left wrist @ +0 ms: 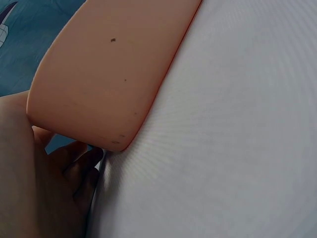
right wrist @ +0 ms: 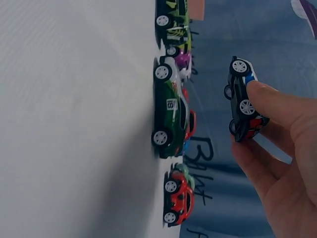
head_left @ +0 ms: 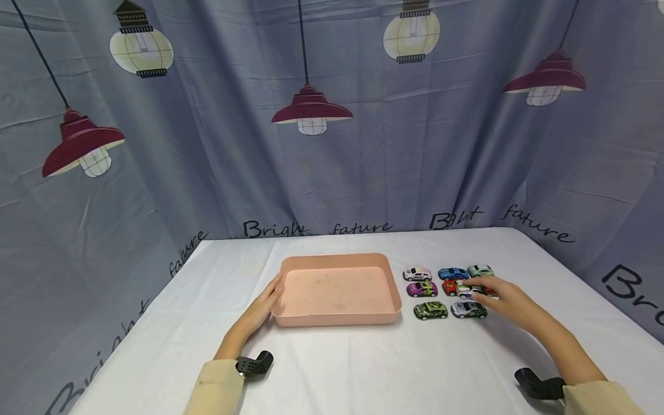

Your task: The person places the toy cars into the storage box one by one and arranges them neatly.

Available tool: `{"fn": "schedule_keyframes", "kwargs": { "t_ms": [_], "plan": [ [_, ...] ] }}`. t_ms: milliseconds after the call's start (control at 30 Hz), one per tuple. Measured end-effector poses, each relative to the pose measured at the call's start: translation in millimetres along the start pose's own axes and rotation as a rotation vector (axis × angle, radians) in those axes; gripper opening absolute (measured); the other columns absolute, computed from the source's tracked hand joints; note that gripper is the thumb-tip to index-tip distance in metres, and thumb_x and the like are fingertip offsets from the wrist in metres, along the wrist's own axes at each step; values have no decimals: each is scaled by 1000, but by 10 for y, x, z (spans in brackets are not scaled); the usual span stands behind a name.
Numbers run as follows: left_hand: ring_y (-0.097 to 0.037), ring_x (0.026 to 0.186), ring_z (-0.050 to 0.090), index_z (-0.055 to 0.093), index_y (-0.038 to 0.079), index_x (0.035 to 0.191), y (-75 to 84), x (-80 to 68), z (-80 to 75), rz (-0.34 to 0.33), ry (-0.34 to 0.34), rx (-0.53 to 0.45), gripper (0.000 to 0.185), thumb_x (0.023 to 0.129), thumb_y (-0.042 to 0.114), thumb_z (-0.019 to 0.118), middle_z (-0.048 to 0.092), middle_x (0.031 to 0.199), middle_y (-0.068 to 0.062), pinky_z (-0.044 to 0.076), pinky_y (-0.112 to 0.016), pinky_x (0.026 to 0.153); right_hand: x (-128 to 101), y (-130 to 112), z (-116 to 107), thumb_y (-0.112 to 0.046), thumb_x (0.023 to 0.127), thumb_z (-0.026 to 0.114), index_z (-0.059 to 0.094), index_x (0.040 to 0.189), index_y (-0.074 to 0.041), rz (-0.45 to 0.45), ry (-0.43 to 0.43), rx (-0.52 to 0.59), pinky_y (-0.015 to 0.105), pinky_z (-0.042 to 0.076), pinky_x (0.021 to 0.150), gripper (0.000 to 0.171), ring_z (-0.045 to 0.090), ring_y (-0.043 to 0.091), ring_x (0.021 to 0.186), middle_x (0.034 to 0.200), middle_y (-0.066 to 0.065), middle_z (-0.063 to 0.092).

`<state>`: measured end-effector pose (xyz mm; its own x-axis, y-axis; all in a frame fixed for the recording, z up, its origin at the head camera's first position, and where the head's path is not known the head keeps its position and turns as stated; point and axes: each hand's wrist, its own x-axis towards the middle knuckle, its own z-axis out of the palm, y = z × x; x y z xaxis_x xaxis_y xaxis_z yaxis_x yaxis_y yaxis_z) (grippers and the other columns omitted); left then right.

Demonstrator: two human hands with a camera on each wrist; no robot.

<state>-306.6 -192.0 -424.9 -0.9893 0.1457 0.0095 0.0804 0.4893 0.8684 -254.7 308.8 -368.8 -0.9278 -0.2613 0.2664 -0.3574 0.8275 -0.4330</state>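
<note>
My left hand (head_left: 264, 302) grips the left side of a shallow pink plastic tray (head_left: 337, 320), its thumb at the rim. Curled fingers show below the tray's corner (left wrist: 119, 141) in the left wrist view. At the right, my right hand (head_left: 505, 300) pinches a small toy car (right wrist: 242, 99) between thumb and fingers. This car has white, blue and red on its body and is clear of the table, wheels facing the camera. Below it sits a silver and green toy car (head_left: 468, 309); a red ladybug-like car (right wrist: 181, 198) stands near the hand.
Several more toy cars stand right of the tray: white (head_left: 417, 274), purple and yellow (head_left: 422, 289), blue (head_left: 453, 274), pale green (head_left: 480, 270), red (head_left: 450, 287) and camouflage green (head_left: 430, 310). A white cloth (head_left: 332, 369) covers the table. Printed curtains (head_left: 353, 173) hang behind it.
</note>
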Motion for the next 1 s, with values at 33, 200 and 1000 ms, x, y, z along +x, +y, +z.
{"fn": "schedule_keyframes", "kwargs": {
  "t_ms": [33, 200, 1000],
  "plan": [
    [-34, 141, 9, 18, 29, 146, -1, -2, 2, -1, 0, 0, 54, 96, 46, 31, 13, 154, -5, 9, -62, 109, 8, -20, -3, -24, 89, 58, 59, 118, -7, -7, 2, -3, 54, 46, 82, 34, 54, 41, 104, 118, 24, 56],
    [-34, 140, 11, 20, 27, 146, -17, -7, 0, 3, 9, -4, 55, 96, 44, 35, 15, 154, -7, 11, -60, 109, 70, -107, -2, -23, 89, 59, 60, 116, -9, -28, -8, -14, 39, 48, 71, 32, 56, 23, 88, 113, 18, 59],
    [-33, 140, 11, 23, 19, 145, -28, 26, 8, 37, 17, -38, 55, 96, 36, 40, 15, 153, -11, 11, -55, 112, 367, -486, 225, -16, 86, 60, 60, 117, -4, -86, -55, 69, 50, 47, 86, 33, 54, 39, 109, 120, 21, 57]
  ]
}}
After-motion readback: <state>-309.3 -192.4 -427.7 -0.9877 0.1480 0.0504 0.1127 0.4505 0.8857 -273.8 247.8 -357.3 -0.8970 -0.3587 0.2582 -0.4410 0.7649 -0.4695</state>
